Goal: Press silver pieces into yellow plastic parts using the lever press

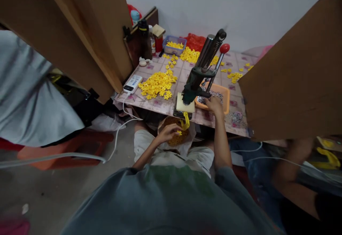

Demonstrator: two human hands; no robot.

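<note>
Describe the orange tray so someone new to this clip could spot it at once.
Find the dark green lever press standing at the near edge of the table. Just right of it in the picture sits the orange tray, with the right hand over it. It holds small silvery metal pieces, unlike the blue basket farther back, which holds yellow pieces.

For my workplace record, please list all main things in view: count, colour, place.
table: one, pinkish, centre
press: one, dark green, table front
small pieces: many, yellow, table, basket
tray: one, orange, table right
metal bits: many, silver, tray and table
basket: one, blue, table back
device: one, white, table left
stool: one, orange, floor left
panels: several, brown, both sides
bag: one, pale, between thighs
co-worker's sleeve: one, black, right
left hand: one, bare, below press
right hand: one, bare, at tray
</note>
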